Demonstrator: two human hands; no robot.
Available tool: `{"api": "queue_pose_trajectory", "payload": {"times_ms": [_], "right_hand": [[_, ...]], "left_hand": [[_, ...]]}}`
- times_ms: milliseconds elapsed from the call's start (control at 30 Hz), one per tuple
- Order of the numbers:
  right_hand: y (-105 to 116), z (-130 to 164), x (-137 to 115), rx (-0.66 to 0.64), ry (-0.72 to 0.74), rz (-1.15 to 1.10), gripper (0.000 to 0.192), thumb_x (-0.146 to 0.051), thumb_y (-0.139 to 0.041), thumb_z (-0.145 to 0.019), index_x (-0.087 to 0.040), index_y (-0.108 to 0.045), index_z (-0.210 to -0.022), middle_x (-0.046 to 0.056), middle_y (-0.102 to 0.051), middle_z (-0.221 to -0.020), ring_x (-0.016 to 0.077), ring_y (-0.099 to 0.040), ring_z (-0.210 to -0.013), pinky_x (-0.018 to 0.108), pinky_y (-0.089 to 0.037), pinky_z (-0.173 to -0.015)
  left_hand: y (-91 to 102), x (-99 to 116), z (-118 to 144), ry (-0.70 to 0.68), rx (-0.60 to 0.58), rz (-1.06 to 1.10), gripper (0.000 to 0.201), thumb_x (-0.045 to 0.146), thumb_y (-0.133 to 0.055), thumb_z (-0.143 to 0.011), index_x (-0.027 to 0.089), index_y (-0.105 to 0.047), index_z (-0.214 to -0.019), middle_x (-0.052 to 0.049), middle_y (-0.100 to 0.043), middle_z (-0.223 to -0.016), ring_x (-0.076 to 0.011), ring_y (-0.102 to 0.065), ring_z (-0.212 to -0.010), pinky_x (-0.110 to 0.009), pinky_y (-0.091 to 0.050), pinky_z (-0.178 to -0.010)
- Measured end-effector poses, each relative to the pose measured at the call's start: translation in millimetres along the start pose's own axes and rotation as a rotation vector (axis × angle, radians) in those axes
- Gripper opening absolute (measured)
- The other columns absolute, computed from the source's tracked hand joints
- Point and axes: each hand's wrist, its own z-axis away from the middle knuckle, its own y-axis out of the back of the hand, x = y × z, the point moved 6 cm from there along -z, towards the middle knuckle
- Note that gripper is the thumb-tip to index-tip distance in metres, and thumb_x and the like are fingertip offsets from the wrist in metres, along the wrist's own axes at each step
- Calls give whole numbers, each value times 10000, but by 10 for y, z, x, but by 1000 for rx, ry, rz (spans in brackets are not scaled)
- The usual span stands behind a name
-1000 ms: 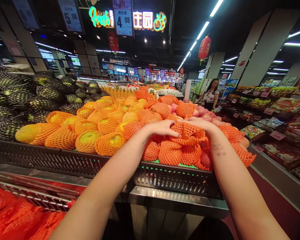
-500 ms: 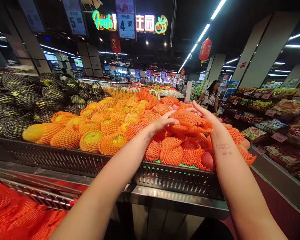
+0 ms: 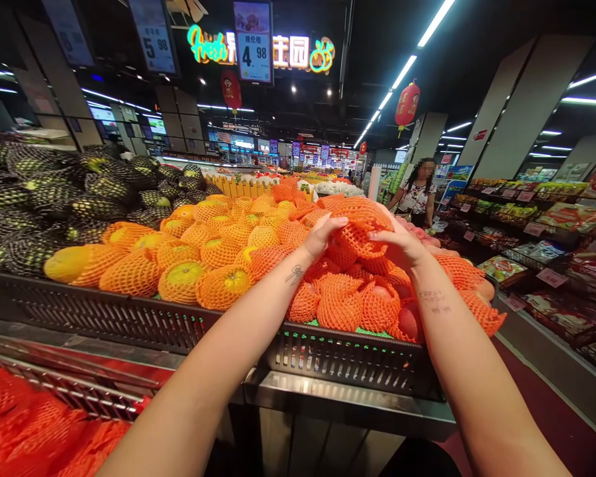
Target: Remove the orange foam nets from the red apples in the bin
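Grocery produce aisle: steel ledge (image 3: 347, 401) along the bottom, black slotted crate (image 3: 129, 318) above it packed edge to edge. At frame center, left hand (image 3: 322, 235) and right hand (image 3: 400, 245) both grip 1 orange foam net (image 3: 360, 222), lifted over netted apples (image 3: 372, 305). Netted oranges (image 3: 203, 252) lie center left; the red-floored aisle (image 3: 571, 424) at lower right is open, with a person (image 3: 417, 192) far back.

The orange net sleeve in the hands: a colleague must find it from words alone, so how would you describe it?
Start at the black slotted crate of red fruit at the display's right end, beside the netted oranges. Above its pile, the left hand and right hand hold one orange foam net sleeve between them. Unlike the nets below, it is lifted clear of the heap and shows no fruit.
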Motion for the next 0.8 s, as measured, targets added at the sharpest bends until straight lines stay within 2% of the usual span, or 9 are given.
{"api": "queue_pose_trajectory", "payload": {"times_ms": [100, 200, 300, 367, 433, 500, 567, 667, 800], "right_hand": [[20, -39, 109, 58, -70, -45, 702, -343, -855, -656, -243, -573, -1290, 84, -627, -1336, 299, -559, -1301, 459, -482, -1124], [47, -66, 170, 78, -107, -13, 633, -412, -864, -664, -224, -606, -1210, 103, -665, -1259, 310, -586, -1263, 451, -531, -1062], [75, -95, 202, 85, -125, 9, 624, -435, -877, -660, -242, -612, -1191, 97, -684, -1215, 308, -616, -1220, 441, -565, -1012], [95, -118, 224, 97, -130, 1, 599, -422, -881, -658, -244, -620, -1167, 92, -693, -1189, 309, -634, -1194, 437, -580, -986], [123, -137, 243, 125, -128, -25, 567, -425, -876, -665, -239, -624, -1138, 91, -695, -1185, 307, -645, -1177, 435, -587, -969], [148, -142, 243, 160, -122, -53, 554, -421, -883, -649, -229, -626, -1101, 92, -689, -1207, 305, -651, -1165, 432, -585, -970], [158, -127, 214, 198, -106, -87, 553, -368, -899, -600, -212, -631, -1057, 89, -689, -1210, 296, -656, -1152, 410, -570, -993], [122, -89, 150, 212, -97, -154, 483, -258, -871, -612, -191, -651, -1037, 61, -703, -1158, 245, -670, -1105, 320, -558, -980], [94, -68, 123, 217, -73, -203, 407, -218, -787, -740, -191, -663, -1127, 9, -709, -1090, 153, -687, -949, 214, -566, -836]], "left_hand": [[8, 20, -4, -55, 53, 11, 661, 556, -735, -640, 141, -582, -1132, -164, -668, -1228, -287, -628, -1161, -393, -500, -965], [-10, 31, 1, -75, 29, -98, 710, 588, -717, -679, 122, -575, -1195, -188, -651, -1267, -292, -624, -1171, -410, -475, -1001], [-20, 143, 49, -196, 33, -382, 653, 571, -705, -731, 132, -599, -1203, -173, -640, -1290, -287, -603, -1181, -403, -446, -1031], [-32, 258, 107, -301, 84, -614, 524, 530, -669, -803, 158, -626, -1168, -146, -649, -1260, -273, -591, -1173, -388, -425, -1038], [-40, 358, 159, -367, 159, -743, 386, 499, -607, -878, 182, -636, -1097, -115, -662, -1171, -232, -617, -1032, -353, -435, -967], [-11, 410, 181, -363, 243, -719, 304, 492, -574, -913, 205, -610, -1007, -74, -648, -1072, -166, -591, -804, -308, -437, -811], [53, 407, 169, -311, 316, -599, 264, 481, -566, -927, 218, -552, -948, -32, -609, -969, -125, -511, -664, -280, -385, -681], [166, 364, 127, -245, 386, -463, 176, 377, -524, -947, 215, -476, -900, -5, -546, -864, -124, -492, -695, -255, -360, -671], [214, 271, 67, -167, 306, -505, 99, 147, -551, -843, 193, -488, -782, 30, -458, -672, -113, -429, -631, -252, -307, -642]]}}
